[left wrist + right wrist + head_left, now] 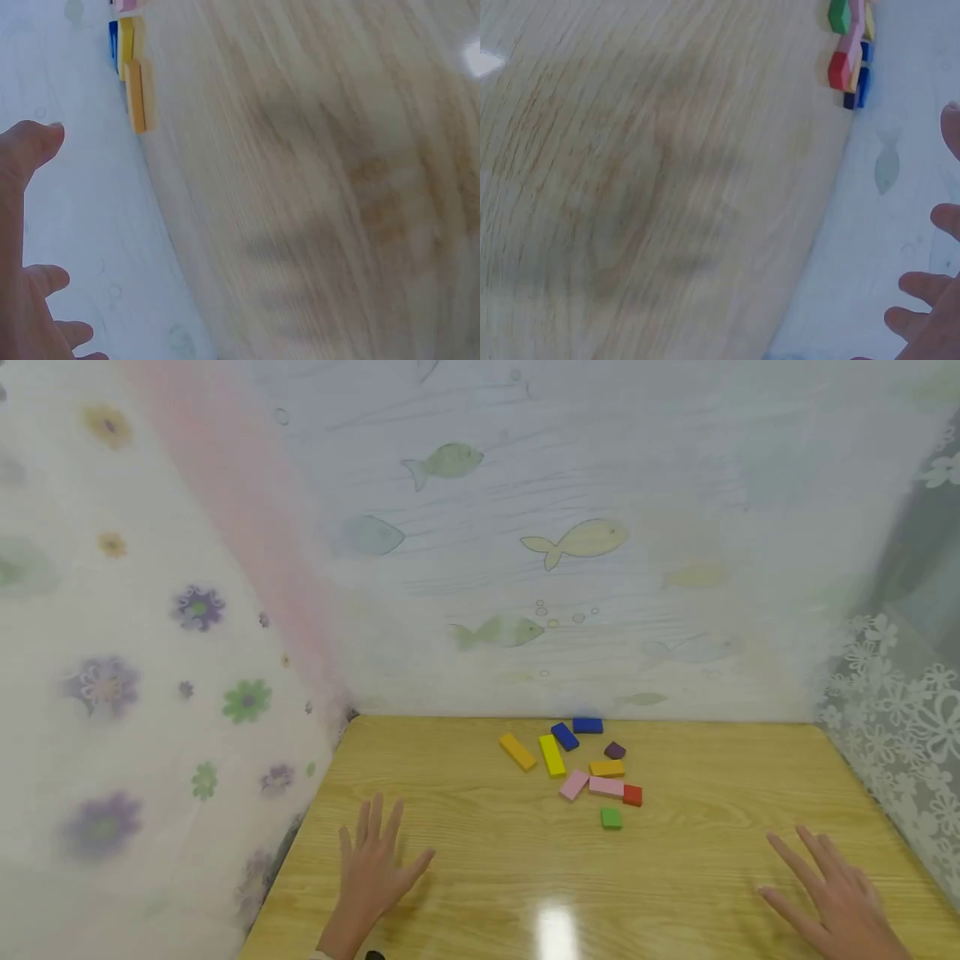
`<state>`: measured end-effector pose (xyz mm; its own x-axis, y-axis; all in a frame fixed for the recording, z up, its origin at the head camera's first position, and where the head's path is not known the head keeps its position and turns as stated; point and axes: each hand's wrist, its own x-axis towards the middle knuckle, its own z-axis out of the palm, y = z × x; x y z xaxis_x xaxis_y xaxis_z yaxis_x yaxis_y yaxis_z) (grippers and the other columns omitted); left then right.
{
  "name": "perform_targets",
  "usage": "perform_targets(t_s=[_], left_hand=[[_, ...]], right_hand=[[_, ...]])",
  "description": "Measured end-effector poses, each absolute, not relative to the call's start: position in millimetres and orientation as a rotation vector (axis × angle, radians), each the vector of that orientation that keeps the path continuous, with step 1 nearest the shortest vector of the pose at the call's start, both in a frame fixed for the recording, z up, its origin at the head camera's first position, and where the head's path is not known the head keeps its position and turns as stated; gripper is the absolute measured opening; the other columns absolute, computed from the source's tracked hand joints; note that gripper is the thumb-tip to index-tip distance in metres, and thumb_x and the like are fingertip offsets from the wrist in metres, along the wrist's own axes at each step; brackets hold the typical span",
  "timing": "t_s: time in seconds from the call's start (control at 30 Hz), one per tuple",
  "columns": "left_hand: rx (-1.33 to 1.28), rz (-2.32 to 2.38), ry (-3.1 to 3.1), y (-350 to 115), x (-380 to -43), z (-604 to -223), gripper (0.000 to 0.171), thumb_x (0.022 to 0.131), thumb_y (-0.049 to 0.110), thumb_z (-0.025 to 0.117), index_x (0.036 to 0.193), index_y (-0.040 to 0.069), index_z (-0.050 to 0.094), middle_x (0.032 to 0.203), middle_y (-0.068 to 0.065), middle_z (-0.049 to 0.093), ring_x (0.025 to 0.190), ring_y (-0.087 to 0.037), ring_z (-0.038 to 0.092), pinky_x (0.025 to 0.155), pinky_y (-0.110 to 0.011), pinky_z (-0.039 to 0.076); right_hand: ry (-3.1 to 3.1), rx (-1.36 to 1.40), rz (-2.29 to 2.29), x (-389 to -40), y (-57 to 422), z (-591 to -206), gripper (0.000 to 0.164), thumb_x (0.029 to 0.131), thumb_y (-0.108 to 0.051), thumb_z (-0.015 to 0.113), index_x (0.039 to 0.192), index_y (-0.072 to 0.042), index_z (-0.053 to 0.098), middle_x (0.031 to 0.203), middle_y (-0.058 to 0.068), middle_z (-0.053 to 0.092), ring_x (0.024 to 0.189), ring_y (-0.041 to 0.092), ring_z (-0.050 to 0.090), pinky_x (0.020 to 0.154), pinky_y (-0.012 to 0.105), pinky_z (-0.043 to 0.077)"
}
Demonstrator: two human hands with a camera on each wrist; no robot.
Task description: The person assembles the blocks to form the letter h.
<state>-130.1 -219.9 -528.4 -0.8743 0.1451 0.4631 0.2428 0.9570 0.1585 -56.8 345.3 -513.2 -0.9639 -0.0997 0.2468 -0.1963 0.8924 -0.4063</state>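
My left hand (375,868) is held over the left part of the wooden table with its fingers spread and nothing in it. On the right side, my right hand (836,889) is likewise spread and holds nothing. Between and beyond them lies a loose group of coloured blocks: an orange block (517,752), a yellow block (552,756), two blue blocks (587,726), a dark purple block (615,750), a second orange block (607,768), two pink blocks (606,787), a red block (632,795) and a green block (611,818). Neither hand touches a block.
The wood-grain table (465,877) meets a pale curtain (480,568) printed with fish at the back. A flowered curtain (150,735) hangs on the left, and white lace-patterned cloth (900,718) on the right. A small dark object (375,955) shows at the bottom edge.
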Motion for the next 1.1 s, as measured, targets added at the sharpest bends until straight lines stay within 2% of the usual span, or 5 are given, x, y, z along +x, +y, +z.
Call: perform_targets(t_s=[0.17,0.3,0.43,0.83,1.1], left_hand=[[-0.293,-0.327,-2.674,-212,-143,-524,0.087,0.075,0.061,0.066,0.140,0.007,0.045,0.147,-0.023,0.032,0.133,-0.044,0.030,0.092,-0.076,0.026],[-0.317,-0.377,-2.691,-204,-153,-519,0.086,0.077,0.059,0.066,0.141,0.007,0.043,0.147,-0.023,0.032,0.133,-0.043,0.030,0.094,-0.076,0.026],[-0.331,-0.487,-2.718,-196,-163,-517,0.085,0.078,0.055,0.068,0.143,0.007,0.040,0.148,-0.023,0.030,0.135,-0.043,0.027,0.096,-0.074,0.025],[-0.433,-0.736,-2.657,-172,-201,-522,0.078,0.079,0.045,0.072,0.140,0.004,0.043,0.145,-0.024,0.035,0.131,-0.040,0.035,0.099,-0.063,0.034],[-0.424,-0.862,-2.701,-152,-228,-531,0.075,0.082,0.045,0.070,0.141,0.009,0.041,0.146,-0.019,0.036,0.129,-0.038,0.039,0.091,-0.059,0.044]], right_hand=[[-2.797,0.270,0.614,-61,343,-510,0.076,0.088,-0.028,0.067,0.151,-0.019,0.026,0.141,0.036,0.028,0.126,0.062,0.021,0.083,0.080,0.019],[-2.706,0.333,0.546,-66,338,-505,0.079,0.080,-0.026,0.075,0.147,-0.017,0.035,0.130,0.033,0.041,0.109,0.056,0.041,0.064,0.074,0.034],[-2.665,0.378,0.565,-67,333,-501,0.080,0.075,-0.020,0.079,0.145,-0.015,0.039,0.127,0.031,0.044,0.104,0.051,0.045,0.060,0.069,0.037],[-2.646,0.450,0.755,-79,310,-489,0.076,0.076,-0.014,0.078,0.143,-0.017,0.042,0.131,0.028,0.044,0.109,0.050,0.044,0.071,0.063,0.037],[-2.706,0.435,0.762,-88,298,-482,0.070,0.082,-0.022,0.074,0.144,-0.022,0.041,0.132,0.022,0.044,0.111,0.045,0.045,0.069,0.064,0.042]])
